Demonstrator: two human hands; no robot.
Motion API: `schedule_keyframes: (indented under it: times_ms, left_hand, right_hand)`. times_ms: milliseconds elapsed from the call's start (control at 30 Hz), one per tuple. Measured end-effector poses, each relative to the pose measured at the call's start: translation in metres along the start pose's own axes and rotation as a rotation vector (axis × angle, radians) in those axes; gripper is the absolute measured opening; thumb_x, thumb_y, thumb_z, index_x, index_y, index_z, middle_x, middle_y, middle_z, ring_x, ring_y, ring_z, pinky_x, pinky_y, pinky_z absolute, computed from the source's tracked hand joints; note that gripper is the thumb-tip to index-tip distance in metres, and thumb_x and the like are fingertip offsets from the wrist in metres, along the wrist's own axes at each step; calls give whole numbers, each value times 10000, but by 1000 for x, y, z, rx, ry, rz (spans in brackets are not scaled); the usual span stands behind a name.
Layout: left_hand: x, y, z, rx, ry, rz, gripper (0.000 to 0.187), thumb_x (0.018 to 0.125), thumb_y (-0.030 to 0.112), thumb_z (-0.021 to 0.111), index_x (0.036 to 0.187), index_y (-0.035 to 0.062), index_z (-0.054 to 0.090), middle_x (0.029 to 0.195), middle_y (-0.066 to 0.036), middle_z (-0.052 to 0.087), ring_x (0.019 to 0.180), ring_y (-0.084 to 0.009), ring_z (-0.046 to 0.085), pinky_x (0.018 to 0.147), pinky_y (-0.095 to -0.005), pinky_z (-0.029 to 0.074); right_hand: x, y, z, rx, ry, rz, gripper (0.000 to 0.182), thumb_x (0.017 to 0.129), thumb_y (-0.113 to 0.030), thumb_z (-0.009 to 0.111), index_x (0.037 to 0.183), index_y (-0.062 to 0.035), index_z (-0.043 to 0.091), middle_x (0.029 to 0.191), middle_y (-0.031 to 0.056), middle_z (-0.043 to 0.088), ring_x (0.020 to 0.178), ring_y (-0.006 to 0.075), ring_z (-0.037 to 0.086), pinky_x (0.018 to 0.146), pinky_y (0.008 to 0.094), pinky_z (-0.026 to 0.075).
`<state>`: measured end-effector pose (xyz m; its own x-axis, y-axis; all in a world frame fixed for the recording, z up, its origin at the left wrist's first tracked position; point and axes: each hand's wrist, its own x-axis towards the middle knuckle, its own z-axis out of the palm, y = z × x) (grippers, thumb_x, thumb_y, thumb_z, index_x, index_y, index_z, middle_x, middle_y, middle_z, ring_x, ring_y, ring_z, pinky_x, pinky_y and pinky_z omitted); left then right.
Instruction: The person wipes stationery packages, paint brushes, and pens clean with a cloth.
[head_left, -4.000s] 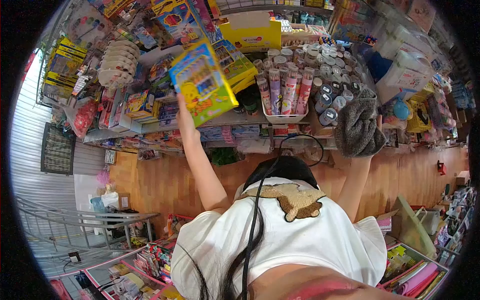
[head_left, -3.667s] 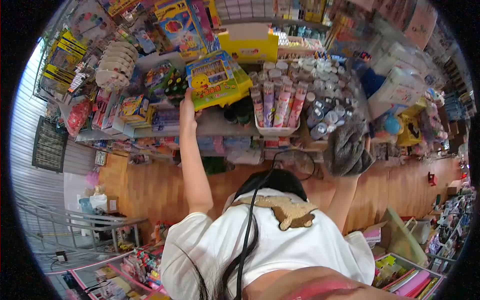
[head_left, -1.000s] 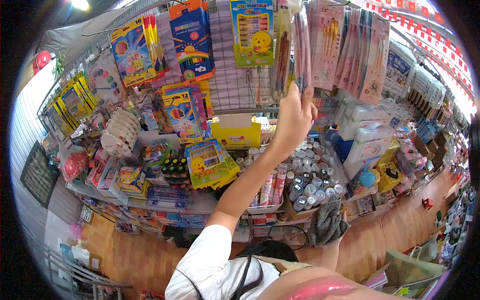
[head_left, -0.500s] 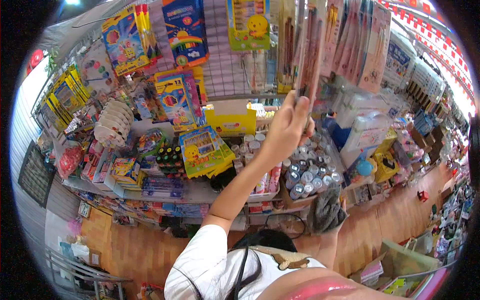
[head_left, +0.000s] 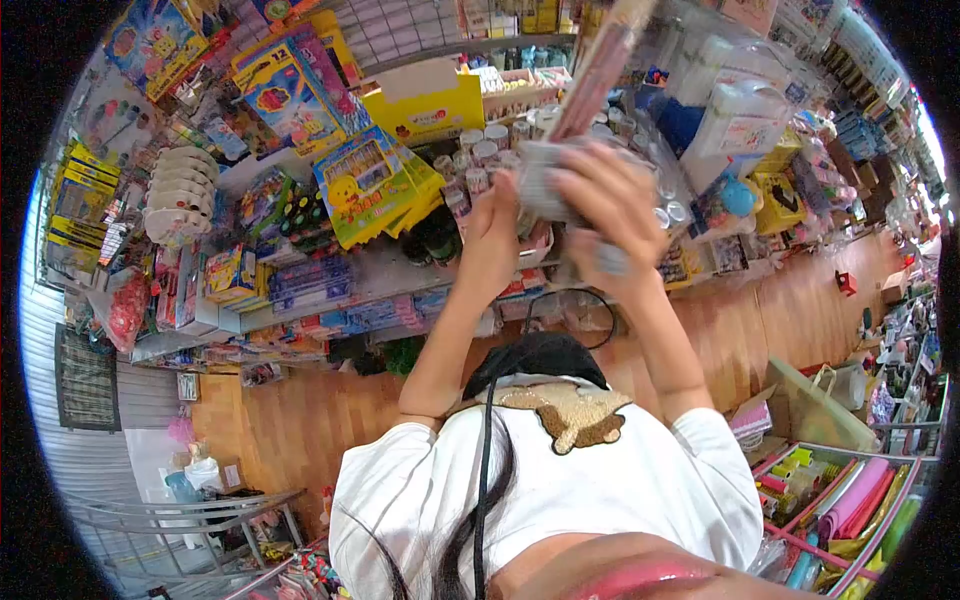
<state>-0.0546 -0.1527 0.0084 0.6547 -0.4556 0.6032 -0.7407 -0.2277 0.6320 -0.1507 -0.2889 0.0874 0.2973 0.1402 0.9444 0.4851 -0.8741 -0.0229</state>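
Observation:
A long, slim packet of what look like paintbrushes slants up toward the top edge. Its lower end goes behind a grey cloth. My left hand is closed at that lower end, its fingers pressed against the cloth and partly hidden. My right hand, smeared by motion, is wrapped round the cloth against the packet. Below and behind both hands stand small lidded jars. Yellow crayon boxes lie fanned out left of my left hand.
A yellow display box stands at the shelf's back. Pencil packs hang on the wire grid at the left. White-handled clear cases stand at the right. A black cable loops below the shelf, above the wooden floor.
My left hand has come down with the packet from the hanging rack. My right hand has risen with the grey cloth to meet it. The view has tilted downward.

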Motion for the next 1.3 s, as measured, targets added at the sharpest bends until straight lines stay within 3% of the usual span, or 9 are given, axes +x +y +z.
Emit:
schedule_keyframes:
  times_ms: [33,100,233,333,433,667,867,1100,1300]
  left_hand:
    - [-10,-21,8,438,91,251,439,945,373,370,1219,34,421,1099,-109,521,949,-152,530,732,-246,459]
    - [-6,5,20,-184,281,62,432,948,388,354,946,-14,513,689,-15,510,618,-54,500,515,-209,428]
    - [-6,44,-22,-763,44,-451,444,940,392,382,798,-7,519,674,-4,493,591,-49,479,492,-193,412]
    - [-3,52,-30,-700,47,-425,419,935,397,398,724,52,504,587,34,428,478,-40,385,410,-187,295]
    - [-9,40,-28,-752,46,-452,462,930,385,417,738,-19,530,628,1,494,570,-39,459,492,-204,422]
    - [-12,28,-32,-492,37,-251,442,949,319,395,663,-6,481,501,2,412,469,-50,418,429,-236,365]
    - [-11,27,-46,-450,-33,-254,442,932,339,428,941,-69,597,584,14,454,521,-38,425,497,-201,434]
    - [-25,12,-73,-289,-90,-145,366,927,279,452,1002,-42,611,501,-62,472,446,-93,507,468,-231,433]
    - [-20,18,-82,-216,-10,-166,451,925,361,440,991,-45,625,500,23,363,460,-30,382,462,-220,429]
  right_hand:
    - [8,-6,11,-150,-158,-58,352,787,-202,553,1129,-127,589,1101,53,595,1074,222,540,948,402,351]
    - [9,-2,30,-145,-200,-67,404,687,-134,590,1090,-146,596,1059,27,606,1070,190,538,966,405,345]
    - [18,37,44,-74,-187,-80,289,625,-114,620,914,-124,610,936,40,622,975,208,572,950,416,374]
    - [27,82,48,-99,-104,-16,258,593,-121,638,849,-114,605,893,54,621,901,238,586,922,415,399]
    - [28,83,50,-58,-101,26,265,557,-155,665,807,-101,595,860,66,614,859,256,585,895,416,420]
    - [9,30,67,26,-121,-263,321,497,-253,671,750,-97,550,800,33,586,768,230,581,775,372,466]
    - [35,82,49,0,-250,-377,237,575,-224,671,766,-121,577,801,34,603,738,230,590,707,346,477]
    - [36,166,26,-108,-146,-251,149,663,-54,608,809,-39,632,821,128,640,769,297,616,683,362,490]
    - [19,109,38,-94,-244,-43,169,652,-193,636,786,-91,651,797,100,650,708,279,603,624,350,486]
